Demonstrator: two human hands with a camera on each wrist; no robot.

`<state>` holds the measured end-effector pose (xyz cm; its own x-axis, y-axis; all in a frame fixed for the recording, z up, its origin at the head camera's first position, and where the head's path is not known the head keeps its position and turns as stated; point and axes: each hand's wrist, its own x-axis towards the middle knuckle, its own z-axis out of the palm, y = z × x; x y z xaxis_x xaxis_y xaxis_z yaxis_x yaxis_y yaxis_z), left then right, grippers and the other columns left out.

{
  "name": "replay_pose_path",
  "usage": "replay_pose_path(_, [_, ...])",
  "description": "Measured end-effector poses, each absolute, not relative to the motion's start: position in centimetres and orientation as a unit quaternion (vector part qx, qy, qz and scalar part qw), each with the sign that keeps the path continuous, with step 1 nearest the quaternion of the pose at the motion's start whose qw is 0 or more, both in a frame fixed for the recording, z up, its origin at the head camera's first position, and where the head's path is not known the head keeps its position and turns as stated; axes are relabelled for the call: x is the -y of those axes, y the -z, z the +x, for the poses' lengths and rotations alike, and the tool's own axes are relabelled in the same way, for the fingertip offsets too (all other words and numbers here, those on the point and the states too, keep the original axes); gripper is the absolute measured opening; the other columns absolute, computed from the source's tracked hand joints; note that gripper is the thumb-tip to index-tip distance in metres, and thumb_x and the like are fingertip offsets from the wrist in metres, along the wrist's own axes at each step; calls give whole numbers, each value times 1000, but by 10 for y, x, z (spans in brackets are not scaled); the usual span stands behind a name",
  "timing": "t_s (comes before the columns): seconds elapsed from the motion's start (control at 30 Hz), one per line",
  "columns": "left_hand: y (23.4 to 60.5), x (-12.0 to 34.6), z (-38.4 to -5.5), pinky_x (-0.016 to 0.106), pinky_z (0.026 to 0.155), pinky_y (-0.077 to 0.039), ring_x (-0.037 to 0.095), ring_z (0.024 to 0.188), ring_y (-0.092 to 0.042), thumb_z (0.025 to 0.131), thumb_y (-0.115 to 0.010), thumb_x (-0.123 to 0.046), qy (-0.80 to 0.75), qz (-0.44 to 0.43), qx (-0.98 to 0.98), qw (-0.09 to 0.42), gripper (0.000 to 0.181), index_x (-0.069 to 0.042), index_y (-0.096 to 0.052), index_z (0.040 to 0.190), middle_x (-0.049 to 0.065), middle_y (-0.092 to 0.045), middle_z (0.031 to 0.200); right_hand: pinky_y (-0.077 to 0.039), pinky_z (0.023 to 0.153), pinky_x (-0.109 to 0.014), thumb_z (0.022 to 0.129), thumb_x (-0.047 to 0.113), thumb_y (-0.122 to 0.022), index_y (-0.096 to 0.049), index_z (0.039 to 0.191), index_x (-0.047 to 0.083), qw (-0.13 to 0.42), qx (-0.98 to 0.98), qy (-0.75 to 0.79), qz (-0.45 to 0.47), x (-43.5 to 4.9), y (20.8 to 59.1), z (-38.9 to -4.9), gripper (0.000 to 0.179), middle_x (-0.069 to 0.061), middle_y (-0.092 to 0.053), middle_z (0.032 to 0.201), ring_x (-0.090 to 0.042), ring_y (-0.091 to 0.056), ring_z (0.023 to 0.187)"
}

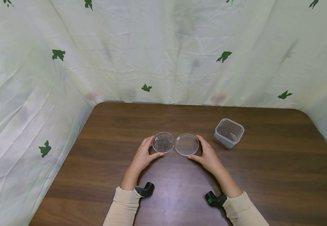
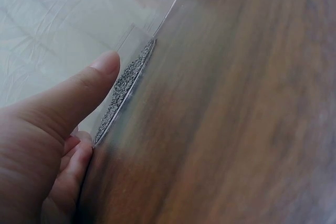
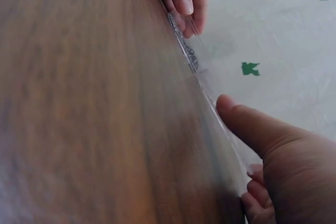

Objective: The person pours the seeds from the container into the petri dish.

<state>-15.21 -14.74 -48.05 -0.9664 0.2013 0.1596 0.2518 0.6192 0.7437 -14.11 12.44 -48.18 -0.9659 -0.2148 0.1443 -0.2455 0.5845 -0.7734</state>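
Observation:
A round clear petri dish (image 1: 163, 143) with dark grey granules spread over its bottom rests on the table. My left hand (image 1: 143, 157) grips it by the rim, thumb at the near side and fingers at the far left. Right beside it is a second clear petri dish or lid (image 1: 187, 145), with no granules visible in it. My right hand (image 1: 209, 158) holds this one between the thumb at the near edge and fingers at the far right. In the left wrist view the granules (image 2: 125, 85) form a sloping heap behind the clear wall.
To the right of my right hand stands a clear square plastic tub (image 1: 228, 133), partly filled with the same grey granules. Everything lies on a brown wooden table (image 1: 95, 175). A pale curtain (image 1: 163, 47) with green leaf shapes hangs behind the table and at its sides.

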Motion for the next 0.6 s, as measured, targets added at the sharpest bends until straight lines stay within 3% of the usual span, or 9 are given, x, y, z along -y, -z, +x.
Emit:
replay_pose_path(0.27, [482,147,-153,39,94,-37,30,110,-48,68,-79,-27,418,-125,899,30,83,2,-37,134,19,-40,129,-38,90,-46,66,29,-80,-32,136,4,51,877,-459,133,-124,482,-142,88,-16,-40,132,-30,-47,107])
replay_pose_path(0.6, [481,147,-154,39,94,-38,30,110,-48,68,-78,-27,419,-124,899,26,83,1,-37,134,19,-40,130,-34,96,-42,67,27,-80,-33,136,5,64,865,-477,143,-123,481,-144,86,-14,-40,134,-28,-43,116])
